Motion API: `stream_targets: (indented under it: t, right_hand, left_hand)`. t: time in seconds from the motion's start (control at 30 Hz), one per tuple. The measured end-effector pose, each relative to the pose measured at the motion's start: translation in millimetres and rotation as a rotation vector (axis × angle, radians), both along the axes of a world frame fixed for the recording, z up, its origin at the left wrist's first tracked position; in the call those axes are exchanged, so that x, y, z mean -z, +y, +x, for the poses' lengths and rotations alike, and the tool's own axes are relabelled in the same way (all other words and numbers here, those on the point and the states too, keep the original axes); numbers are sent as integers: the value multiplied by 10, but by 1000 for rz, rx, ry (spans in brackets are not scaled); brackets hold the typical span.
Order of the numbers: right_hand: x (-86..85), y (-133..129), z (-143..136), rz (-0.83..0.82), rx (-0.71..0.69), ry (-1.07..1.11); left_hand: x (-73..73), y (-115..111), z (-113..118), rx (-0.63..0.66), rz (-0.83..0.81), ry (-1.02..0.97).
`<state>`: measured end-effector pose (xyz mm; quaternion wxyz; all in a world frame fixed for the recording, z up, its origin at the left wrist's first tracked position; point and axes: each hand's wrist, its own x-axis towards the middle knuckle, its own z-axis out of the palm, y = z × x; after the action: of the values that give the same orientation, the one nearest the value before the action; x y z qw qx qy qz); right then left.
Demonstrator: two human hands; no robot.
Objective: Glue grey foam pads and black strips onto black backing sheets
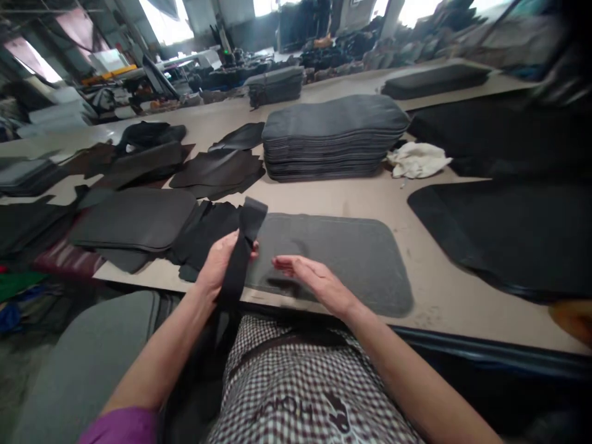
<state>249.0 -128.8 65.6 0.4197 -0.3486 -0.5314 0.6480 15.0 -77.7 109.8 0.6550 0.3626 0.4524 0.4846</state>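
Gripping black strip [235,271], left hand [217,262] reached forward; right hand [312,274] hovered, outstretched and free, over grey panel [358,253]. Checked apron [277,367] bore blurred, unreadable lettering [300,409].

This is a workshop, of the factory-floor kind. A long worktable [309,197] runs across it, bearing a thick stack of like-shaped grey panels [330,148] in the middle and flat dark pieces [215,174] to the left. At the far side, blurred piles [345,54] crowd below bright windows [169,24]. The worker wears a checked apron [277,370].
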Motion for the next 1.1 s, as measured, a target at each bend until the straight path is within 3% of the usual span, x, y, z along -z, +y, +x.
stream_targets:
  t: [0.07,0.17,0.3,0.37,0.53,0.63,0.73,0.9,0.97,1.1]
  right_hand:
    - [37,-63,-76,-94,37,185]
    - [62,-195,-50,-198,252,345]
    - [79,-346,206,-228,515,372]
    - [91,-407,376,-215,552,324]
    - [91,-544,710,-141,416,13]
    - [94,-623,807,-156,362,-106]
    - [144,-714,861,-173,381,-112]
    - [337,-906,932,-116,564,-176]
    - [423,-964,966,-128,661,-243]
    - [529,-976,1045,-160,736,-345]
  left_hand:
    - [97,-326,342,74,-55,-24]
    - [290,-669,708,208,-131,-37]
    - [500,-750,919,528,-112,102]
    - [505,-648,970,635,-84,165]
    - [339,-267,1133,659,-177,107]
    - [309,-83,1260,711,-135,219]
    - [373,92,1404,769,-9,355]
    - [539,507,1705,768,137,538]
    - [610,712,1841,750,275,721]
    - [775,1114,2100,617,743,1076]
